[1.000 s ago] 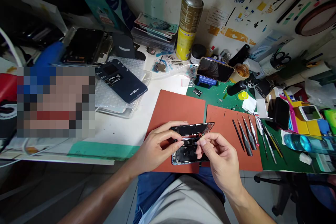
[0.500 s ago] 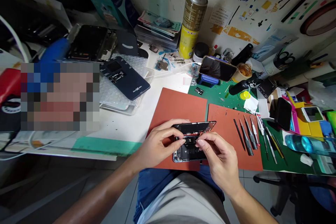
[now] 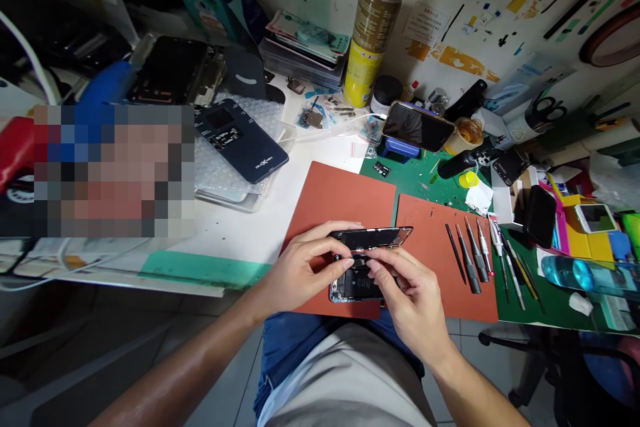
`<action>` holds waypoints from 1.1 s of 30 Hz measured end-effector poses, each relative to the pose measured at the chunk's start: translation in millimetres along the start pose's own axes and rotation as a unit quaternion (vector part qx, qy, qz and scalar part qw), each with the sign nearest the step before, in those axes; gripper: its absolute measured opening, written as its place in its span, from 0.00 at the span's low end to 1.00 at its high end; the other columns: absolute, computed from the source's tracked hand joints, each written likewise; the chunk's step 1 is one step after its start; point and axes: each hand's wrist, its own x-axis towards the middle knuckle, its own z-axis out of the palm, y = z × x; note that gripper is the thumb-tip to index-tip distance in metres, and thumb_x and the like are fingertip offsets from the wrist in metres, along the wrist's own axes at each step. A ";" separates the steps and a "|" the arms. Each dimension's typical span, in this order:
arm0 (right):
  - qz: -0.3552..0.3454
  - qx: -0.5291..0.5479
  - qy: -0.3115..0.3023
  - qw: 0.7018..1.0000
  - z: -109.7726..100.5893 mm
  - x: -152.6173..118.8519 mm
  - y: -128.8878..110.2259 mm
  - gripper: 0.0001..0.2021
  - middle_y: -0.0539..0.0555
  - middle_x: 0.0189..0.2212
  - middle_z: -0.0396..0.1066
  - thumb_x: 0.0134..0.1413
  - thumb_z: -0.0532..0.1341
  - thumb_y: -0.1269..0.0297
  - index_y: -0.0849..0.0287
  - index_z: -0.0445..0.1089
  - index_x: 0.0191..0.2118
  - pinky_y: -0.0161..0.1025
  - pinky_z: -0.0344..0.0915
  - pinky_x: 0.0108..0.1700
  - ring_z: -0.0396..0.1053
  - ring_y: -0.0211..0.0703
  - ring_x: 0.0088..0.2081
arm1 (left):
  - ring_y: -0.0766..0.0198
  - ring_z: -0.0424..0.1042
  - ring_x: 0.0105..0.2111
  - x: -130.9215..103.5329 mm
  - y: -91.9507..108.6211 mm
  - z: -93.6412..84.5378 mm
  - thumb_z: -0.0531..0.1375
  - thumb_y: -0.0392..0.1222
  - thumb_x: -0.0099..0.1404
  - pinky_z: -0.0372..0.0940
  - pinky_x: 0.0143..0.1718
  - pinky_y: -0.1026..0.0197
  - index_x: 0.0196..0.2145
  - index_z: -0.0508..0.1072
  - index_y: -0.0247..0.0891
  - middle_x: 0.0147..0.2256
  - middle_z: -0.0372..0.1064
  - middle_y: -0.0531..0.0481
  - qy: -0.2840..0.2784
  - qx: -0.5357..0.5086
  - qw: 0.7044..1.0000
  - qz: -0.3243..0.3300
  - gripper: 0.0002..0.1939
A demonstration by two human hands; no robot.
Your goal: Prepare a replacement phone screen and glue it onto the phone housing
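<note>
An opened smartphone lies on the orange mat [image 3: 345,197] near the front edge. Its dark screen [image 3: 375,238] stands tilted up from the body, and the black battery [image 3: 361,285] shows inside the frame. My left hand [image 3: 305,263] is closed about the left side of the screen, fingers behind it, thumb and index fingertip over the gap between screen and body. From the right, my right hand [image 3: 413,290] reaches into that gap with thumb and index finger close together. Whatever small part lies between those fingertips is hidden.
Several screwdrivers and picks [image 3: 470,260] lie on the right-hand orange mat. Behind stand a propped phone [image 3: 419,127] and a spray can [image 3: 373,33]. A dark blue device [image 3: 245,143] rests on bubble wrap at left. A blue bottle [image 3: 585,275] lies at right.
My right hand has shifted a little left, its fingertips moving further along the gap toward my left fingers. The left hand keeps its hold on the screen. The whole view has shifted slightly.
</note>
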 end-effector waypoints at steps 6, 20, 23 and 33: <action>0.093 0.116 0.026 0.989 4.4 -0.1 -3.7 0.08 0.52 0.33 0.81 0.63 0.72 0.57 0.52 0.86 0.44 0.39 0.81 0.39 0.81 0.43 0.33 | 0.54 0.78 0.61 0.6 -0.7 0.5 0.62 0.39 0.77 0.72 0.63 0.54 0.41 0.80 0.41 0.63 0.75 0.40 0.004 0.004 1.000 0.014 0.07; 0.072 0.020 -0.001 0.997 10.0 5.7 -6.2 0.13 0.52 0.30 0.76 0.69 0.66 0.53 0.56 0.81 0.39 0.36 0.69 0.33 0.72 0.41 0.31 | 0.54 0.78 0.60 2.0 0.8 -0.1 0.63 0.38 0.76 0.72 0.62 0.54 0.40 0.80 0.41 0.62 0.76 0.40 0.011 0.015 0.999 0.026 0.06; 0.041 -0.013 -0.001 0.999 9.8 6.3 -6.7 0.12 0.52 0.31 0.76 0.72 0.64 0.54 0.56 0.79 0.39 0.36 0.67 0.34 0.71 0.41 0.33 | 0.54 0.78 0.61 1.7 0.6 -0.2 0.63 0.37 0.76 0.72 0.63 0.55 0.40 0.80 0.41 0.62 0.76 0.40 0.007 0.017 0.999 0.029 0.06; 0.111 0.142 0.003 0.984 -1.7 9.3 -6.2 0.13 0.53 0.37 0.81 0.64 0.72 0.53 0.55 0.83 0.48 0.40 0.79 0.40 0.79 0.42 0.35 | 0.54 0.78 0.62 0.5 0.2 -0.8 0.62 0.36 0.77 0.73 0.62 0.56 0.40 0.81 0.42 0.63 0.75 0.41 0.003 0.031 0.999 0.029 0.07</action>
